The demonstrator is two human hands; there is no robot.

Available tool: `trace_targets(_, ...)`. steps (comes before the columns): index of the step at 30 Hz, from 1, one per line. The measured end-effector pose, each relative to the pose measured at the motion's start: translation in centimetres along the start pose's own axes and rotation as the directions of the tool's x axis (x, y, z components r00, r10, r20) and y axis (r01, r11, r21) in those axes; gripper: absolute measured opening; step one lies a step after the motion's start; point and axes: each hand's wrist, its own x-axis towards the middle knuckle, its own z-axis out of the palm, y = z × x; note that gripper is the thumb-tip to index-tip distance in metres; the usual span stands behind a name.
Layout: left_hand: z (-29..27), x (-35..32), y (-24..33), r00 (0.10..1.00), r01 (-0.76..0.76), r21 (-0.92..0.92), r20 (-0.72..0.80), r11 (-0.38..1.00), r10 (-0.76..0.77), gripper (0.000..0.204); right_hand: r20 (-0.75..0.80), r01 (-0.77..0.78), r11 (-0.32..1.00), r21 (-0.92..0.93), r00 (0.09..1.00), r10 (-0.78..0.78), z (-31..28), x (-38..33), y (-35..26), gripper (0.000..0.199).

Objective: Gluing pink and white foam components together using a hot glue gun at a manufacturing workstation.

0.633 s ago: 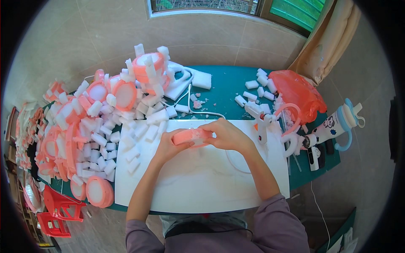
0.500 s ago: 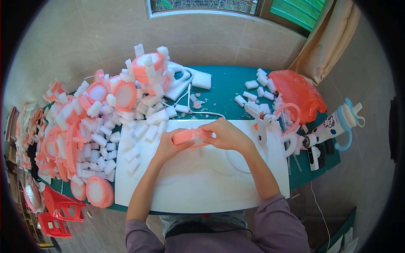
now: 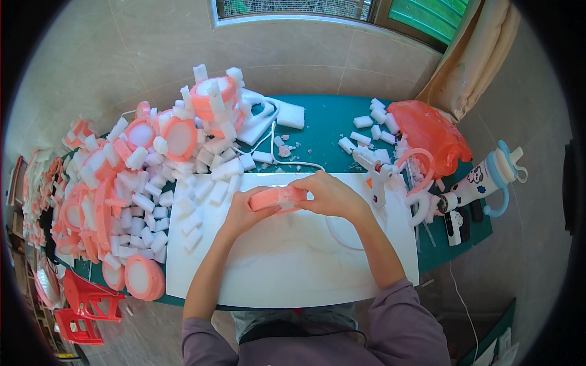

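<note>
Between my two hands, above the far half of the white board (image 3: 293, 262), I hold a pink foam ring (image 3: 268, 197), tilted so its outer side shows. My left hand (image 3: 243, 208) grips its left end, with the thumb along the near side. At the other end, my right hand (image 3: 323, 194) pinches the ring between thumb and fingers. A whitish patch marks the ring's surface close to my right fingers. Part of the ring is covered by my hands.
Left lies a heap of white foam blocks (image 3: 143, 201) and pink rings with white discs (image 3: 181, 139). To the right are a white glue gun (image 3: 378, 183), a red plastic bag (image 3: 430, 137) and a bottle (image 3: 479, 185). A white cord (image 3: 273, 143) crosses the green table (image 3: 323, 140).
</note>
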Motion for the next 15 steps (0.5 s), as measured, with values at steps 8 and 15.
trace_targets(8, -0.1, -0.1, 0.0, 1.000, 0.008, -0.007, 0.006, 1.000, -0.008, 0.035, 0.020, -0.014, 1.000, -0.013, 1.000, 0.014, -1.3, -0.9, 0.0, 0.027)
trace_targets(15, -0.1, -0.1, 0.3, 1.000, 0.000, 0.031, 0.003, 1.000, 0.000, 0.033, -0.023, 0.009, 0.999, 0.032, 1.000, -0.009, -2.6, -1.0, -0.3, 0.018)
